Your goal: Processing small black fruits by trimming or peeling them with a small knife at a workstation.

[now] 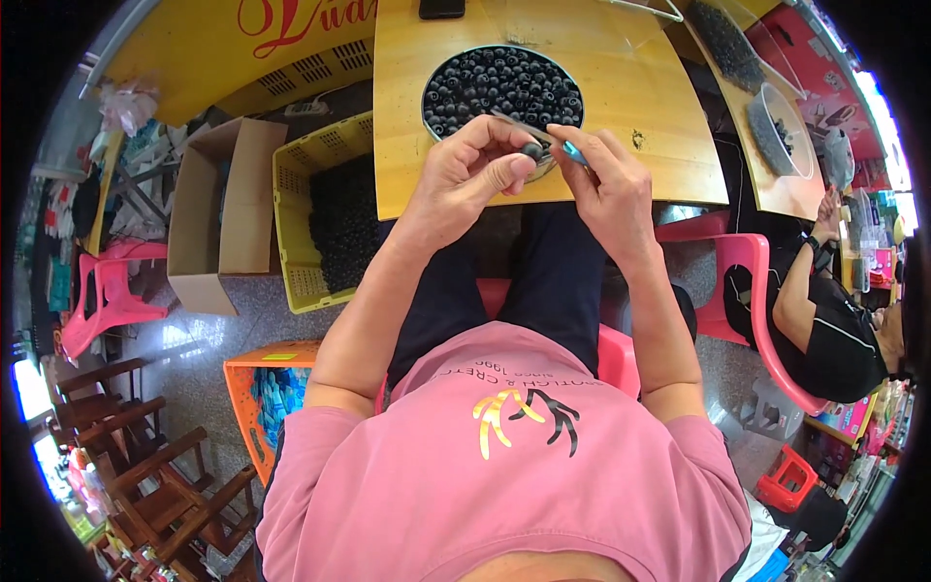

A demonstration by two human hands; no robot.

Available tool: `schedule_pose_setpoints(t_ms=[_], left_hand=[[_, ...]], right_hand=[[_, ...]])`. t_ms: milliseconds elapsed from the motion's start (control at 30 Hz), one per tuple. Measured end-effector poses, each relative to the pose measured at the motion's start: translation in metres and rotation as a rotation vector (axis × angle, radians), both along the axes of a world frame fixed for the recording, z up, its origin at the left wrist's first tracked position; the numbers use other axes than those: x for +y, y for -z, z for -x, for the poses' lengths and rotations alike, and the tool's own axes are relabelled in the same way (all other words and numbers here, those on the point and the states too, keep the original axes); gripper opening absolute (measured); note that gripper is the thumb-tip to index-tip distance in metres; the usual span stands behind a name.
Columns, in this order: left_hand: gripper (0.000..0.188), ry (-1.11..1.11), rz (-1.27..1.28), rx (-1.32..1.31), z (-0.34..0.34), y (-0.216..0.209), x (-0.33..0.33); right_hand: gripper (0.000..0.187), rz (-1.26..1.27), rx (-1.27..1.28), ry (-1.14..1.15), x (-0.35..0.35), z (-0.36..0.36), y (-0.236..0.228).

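Above the near edge of the wooden table [669,145], my left hand [470,179] pinches a small dark round ball [532,150] between thumb and fingers. My right hand [609,179] grips a slim tool [572,152] with a blue part and a thin, pale, flat end reaching toward my left fingers. I cannot make out what kind of tool it is. Just beyond both hands, a round bowl [424,95] is filled with similar dark balls, several showing light ring marks. Its near rim is partly hidden by my hands.
A yellow crate [299,272] of small dark pieces and an open cardboard box [245,209] stand left. Below them is an orange crate [248,412]. A dark phone-like object [442,9] lies at the table's far edge. Another person [824,330] sits right, near a pink chair [742,254].
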State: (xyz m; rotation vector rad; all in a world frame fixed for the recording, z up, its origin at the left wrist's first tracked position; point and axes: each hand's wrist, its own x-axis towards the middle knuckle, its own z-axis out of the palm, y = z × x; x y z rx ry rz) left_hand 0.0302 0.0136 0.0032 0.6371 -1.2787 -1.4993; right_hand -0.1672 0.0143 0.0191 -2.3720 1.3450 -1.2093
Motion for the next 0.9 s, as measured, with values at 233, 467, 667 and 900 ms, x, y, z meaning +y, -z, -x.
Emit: schedule_pose_setpoints(t_ms=[233,467,667,900], left_hand=[[0.016,-0.072,-0.064,0.051,0.007,0.005,-0.005],[0.019,-0.16,0.206,-0.022,0.011,0.004,-0.003],[0.017,-0.126,0.165,0.012,0.008,0.002,0.002],[0.014,-0.096,0.097,0.047,0.008,0.009,0.001]], right_hand=[[0.018,-0.449,-0.579,-0.058,0.007,-0.01,-0.005],[0.024,-0.792,-0.942,-0.237,0.006,-0.023,-0.008],[0.022,-0.958,-1.044,-0.271,0.002,-0.022,-0.005],[0.02,-0.627,-0.841,-0.199,0.005,-0.027,-0.002]])
